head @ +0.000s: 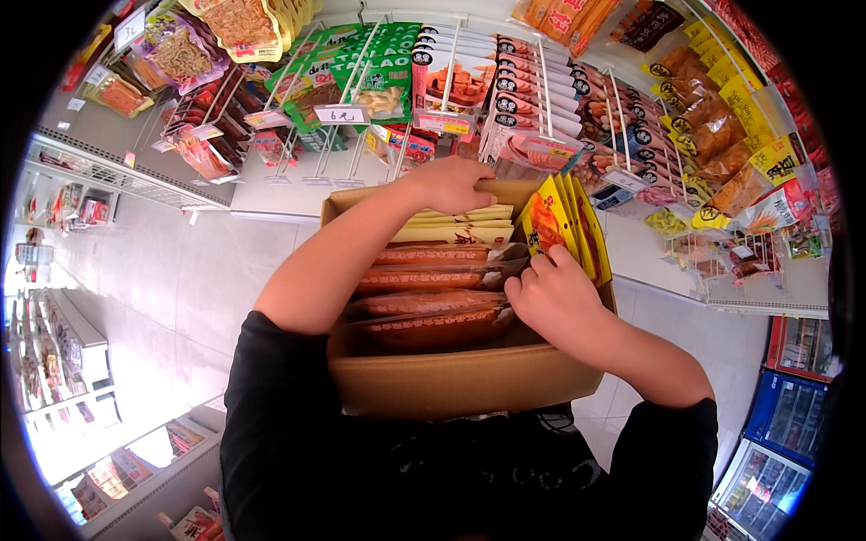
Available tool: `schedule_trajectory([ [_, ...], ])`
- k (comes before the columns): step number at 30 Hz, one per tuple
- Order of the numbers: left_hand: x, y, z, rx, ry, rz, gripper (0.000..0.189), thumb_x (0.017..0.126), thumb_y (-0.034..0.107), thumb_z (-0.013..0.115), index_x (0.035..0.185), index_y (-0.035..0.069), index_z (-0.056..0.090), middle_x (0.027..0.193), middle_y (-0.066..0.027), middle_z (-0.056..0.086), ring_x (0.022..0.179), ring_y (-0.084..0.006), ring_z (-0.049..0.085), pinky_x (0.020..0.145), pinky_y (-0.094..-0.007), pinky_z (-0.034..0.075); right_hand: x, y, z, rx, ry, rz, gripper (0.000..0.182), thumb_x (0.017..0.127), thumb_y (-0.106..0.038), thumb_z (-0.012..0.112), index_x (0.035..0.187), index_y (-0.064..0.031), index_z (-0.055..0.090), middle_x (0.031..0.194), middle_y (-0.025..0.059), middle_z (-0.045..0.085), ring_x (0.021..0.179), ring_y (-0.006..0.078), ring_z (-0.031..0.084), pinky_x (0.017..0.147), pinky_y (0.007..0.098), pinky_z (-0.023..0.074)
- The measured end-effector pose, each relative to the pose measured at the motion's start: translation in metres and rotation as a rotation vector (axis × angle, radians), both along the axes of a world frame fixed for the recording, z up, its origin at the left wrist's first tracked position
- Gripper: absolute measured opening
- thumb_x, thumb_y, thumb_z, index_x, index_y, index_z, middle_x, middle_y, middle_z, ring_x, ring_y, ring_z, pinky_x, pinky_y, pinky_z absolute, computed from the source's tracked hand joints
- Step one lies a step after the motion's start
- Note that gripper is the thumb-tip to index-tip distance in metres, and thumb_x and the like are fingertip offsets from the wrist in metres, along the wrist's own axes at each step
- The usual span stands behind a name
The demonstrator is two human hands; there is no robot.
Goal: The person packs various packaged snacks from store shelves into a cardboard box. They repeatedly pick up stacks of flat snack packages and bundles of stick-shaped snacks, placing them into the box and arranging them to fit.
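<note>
An open cardboard box (467, 379) sits against my body, below the snack rack. Packed in it are several sausages in clear wrappers (433, 324), a row of cream-coloured packets (453, 233) behind them, and yellow snack packets (544, 216) standing at the right. My left hand (457, 186) reaches over the box's far edge, palm down; its fingertips are partly hidden, so its hold is unclear. Inside the box, my right hand (555, 291) has bent fingers between the sausage wrappers and the yellow packets; whether it grips one cannot be told.
Beyond the box, a display rack carries green snack bags (379, 74), pink packets (534, 95) and yellow-labelled packets (737, 128) on metal hooks with price tags. Wire-edged shelving (128, 169) stands at the left. Glass-fronted cabinets (788, 419) are at the lower right.
</note>
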State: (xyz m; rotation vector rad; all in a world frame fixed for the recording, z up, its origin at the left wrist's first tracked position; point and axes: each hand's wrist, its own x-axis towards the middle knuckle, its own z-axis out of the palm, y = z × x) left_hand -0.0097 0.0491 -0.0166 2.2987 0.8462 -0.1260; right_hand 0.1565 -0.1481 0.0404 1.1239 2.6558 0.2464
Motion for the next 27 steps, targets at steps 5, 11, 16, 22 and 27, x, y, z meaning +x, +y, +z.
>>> schedule_trajectory([
  [5,0.001,0.000,-0.001,-0.003,0.002,0.007,0.055,0.090,0.045,0.063,0.132,0.010,0.061,0.124,-0.0172,0.067,0.116,-0.0350,0.063,0.097,-0.0445,0.050,0.006,0.003,0.012,0.021,0.127,0.039,0.008,0.073,-0.012,0.066,0.075,-0.0088,0.059,0.068,0.0052,0.063,0.069,0.0188,0.060,0.075,0.0331,0.0421],
  [11,0.000,0.003,-0.009,0.019,-0.059,-0.004,0.051,0.090,0.040,0.066,0.128,0.007,0.061,0.114,-0.0185,0.069,0.106,-0.0354,0.066,0.091,-0.0430,0.051,0.007,0.018,0.042,0.159,0.612,0.020,0.009,0.078,-0.011,0.068,0.085,-0.0087,0.063,0.078,0.0045,0.068,0.086,0.0220,0.068,0.090,0.0370,0.0486],
  [16,0.000,0.004,-0.013,0.005,-0.075,-0.001,0.051,0.090,0.039,0.066,0.128,0.005,0.061,0.115,-0.0196,0.068,0.107,-0.0361,0.065,0.092,-0.0433,0.051,0.019,0.024,0.052,0.030,1.144,-0.048,0.016,0.081,-0.001,0.073,0.094,-0.0068,0.066,0.092,0.0075,0.070,0.085,0.0238,0.069,0.081,0.0357,0.0525],
  [22,0.002,0.007,-0.016,-0.001,-0.067,-0.017,0.052,0.090,0.042,0.065,0.128,0.007,0.062,0.118,-0.0188,0.068,0.109,-0.0355,0.065,0.093,-0.0436,0.051,0.057,0.046,0.078,0.583,1.236,-0.097,0.017,0.100,0.001,0.053,0.116,-0.0043,0.057,0.082,0.0074,0.063,0.068,0.0147,0.057,0.061,0.0272,0.0489],
  [27,0.001,0.018,-0.044,-0.100,-0.247,0.001,0.052,0.090,0.045,0.062,0.129,0.011,0.063,0.116,-0.0188,0.069,0.110,-0.0367,0.065,0.093,-0.0457,0.051,0.072,0.081,0.131,0.941,1.372,-0.148,0.014,0.097,-0.007,0.066,0.110,-0.0004,0.063,0.087,0.0062,0.067,0.072,0.0094,0.061,0.066,0.0215,0.0504],
])
